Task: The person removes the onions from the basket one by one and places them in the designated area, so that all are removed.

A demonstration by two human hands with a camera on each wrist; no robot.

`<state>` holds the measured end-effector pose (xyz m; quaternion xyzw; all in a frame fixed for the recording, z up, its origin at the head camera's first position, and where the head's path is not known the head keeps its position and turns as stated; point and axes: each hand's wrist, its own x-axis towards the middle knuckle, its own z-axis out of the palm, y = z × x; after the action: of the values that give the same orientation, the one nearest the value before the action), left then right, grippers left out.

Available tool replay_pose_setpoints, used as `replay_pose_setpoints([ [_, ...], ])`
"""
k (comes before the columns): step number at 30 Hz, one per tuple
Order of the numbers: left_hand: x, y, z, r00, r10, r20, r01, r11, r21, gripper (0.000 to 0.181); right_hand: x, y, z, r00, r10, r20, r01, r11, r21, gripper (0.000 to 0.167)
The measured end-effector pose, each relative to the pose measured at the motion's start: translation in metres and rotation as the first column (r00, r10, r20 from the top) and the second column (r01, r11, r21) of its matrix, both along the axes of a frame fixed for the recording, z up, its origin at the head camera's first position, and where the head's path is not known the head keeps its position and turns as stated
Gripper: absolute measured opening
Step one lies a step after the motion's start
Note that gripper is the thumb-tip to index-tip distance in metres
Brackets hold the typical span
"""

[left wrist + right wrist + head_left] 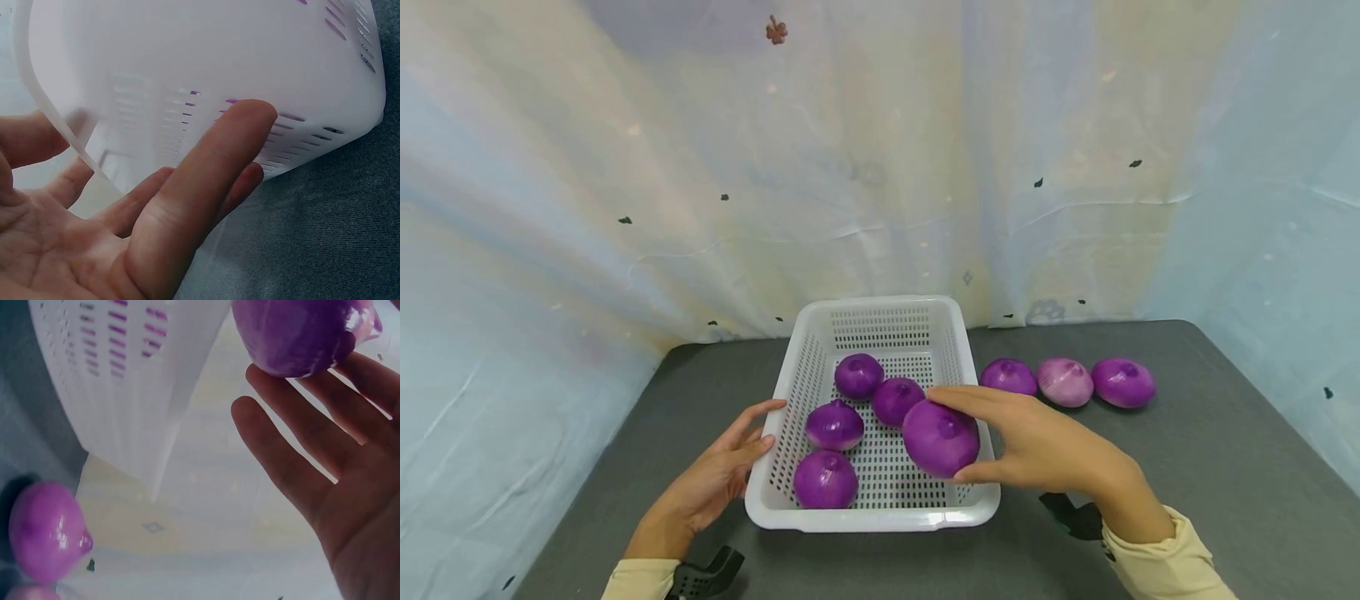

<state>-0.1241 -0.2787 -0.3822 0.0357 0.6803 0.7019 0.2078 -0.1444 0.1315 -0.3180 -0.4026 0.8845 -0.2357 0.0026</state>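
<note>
A white plastic basket (871,520) with slotted walls stands on the grey table. Several purple onions lie inside it, among them one at the near left (825,480) and one at the far end (859,376). Over the basket's right part, my right hand (1045,437) holds another purple onion (940,439) between thumb and fingers. That onion (294,337) shows against the fingertips in the right wrist view. My left hand (718,475) is at the basket's left side, its loosely extended fingers touching the rim; the left wrist view shows a fingertip (253,115) near the slotted wall.
Right of the basket, three onions lie in a row on the table: a purple one (1009,377), a paler pink one (1065,382) and another purple one (1123,382). A pale patterned curtain (880,167) hangs behind the table (1210,467) and along its sides.
</note>
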Motion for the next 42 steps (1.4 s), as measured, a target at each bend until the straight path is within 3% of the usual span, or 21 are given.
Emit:
replay_pose_setpoints([
  [11,0.000,0.000,-0.001,1.000,0.001,-0.004,-0.001,1.000,0.002,0.054,0.006,0.034,-0.002,0.993,-0.071,-0.098,0.070,0.997,-0.007,0.083],
  [23,0.001,0.000,-0.002,1.000,-0.001,-0.013,0.001,1.000,-0.003,0.052,0.014,0.079,0.002,0.953,-0.161,-0.257,0.163,0.986,-0.011,0.085],
  [29,0.001,0.001,-0.001,1.000,0.004,-0.007,-0.004,1.000,-0.012,0.052,0.013,0.098,0.000,0.946,-0.180,-0.270,0.179,0.983,-0.031,0.089],
  [34,0.001,0.002,-0.003,1.000,-0.003,-0.009,0.003,1.000,-0.006,0.053,0.011,0.115,0.000,0.939,-0.239,-0.246,0.242,0.970,-0.018,0.092],
  [42,0.000,-0.001,-0.005,0.999,-0.016,-0.032,0.016,1.000,0.008,0.053,0.000,0.141,-0.003,0.905,-0.339,-0.256,0.359,0.933,0.033,0.093],
])
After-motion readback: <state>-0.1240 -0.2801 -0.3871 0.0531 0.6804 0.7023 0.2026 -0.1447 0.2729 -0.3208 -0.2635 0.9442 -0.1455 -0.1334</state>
